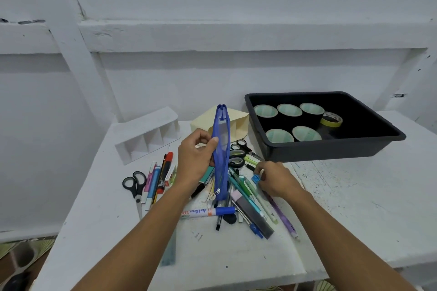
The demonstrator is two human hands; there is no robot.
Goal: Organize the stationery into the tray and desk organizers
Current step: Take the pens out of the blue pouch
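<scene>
My left hand point(195, 160) grips a blue zip pouch point(221, 149) and holds it upright, edge-on, over a heap of pens and markers point(246, 198). My right hand point(275, 178) reaches into the right side of the heap, its fingers pinching a small blue item point(256, 179). A black tray point(331, 149) at the back right holds several tape rolls point(289, 110) and a yellow tape roll point(331, 120). A white compartment organizer point(147, 137) lies at the back left. A cream organizer point(238, 123) lies behind the pouch.
Black-handled scissors point(136, 186) and a few markers point(163, 177) lie left of the heap. More scissors point(237, 151) sit by the tray. A blue-capped marker point(208, 212) and a clear ruler point(169, 253) lie near the table's front. A wall stands close behind.
</scene>
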